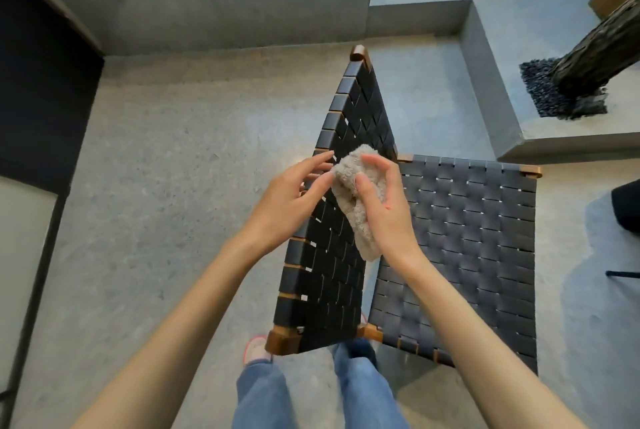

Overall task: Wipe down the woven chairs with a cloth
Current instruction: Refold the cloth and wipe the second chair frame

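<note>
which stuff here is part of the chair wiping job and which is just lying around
Part of the job:
cloth, gripped by the right hand
left hand, open beside it
woven chair

Just there:
dark trunk
black pebbles
concrete step

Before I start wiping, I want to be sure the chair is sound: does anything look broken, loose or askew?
Nothing stands out. On the chair, straps lie flat and unbroken on back and seat, and its wooden corners look whole. The right hand grips the cloth above it; the left hand is open beside it.
</note>
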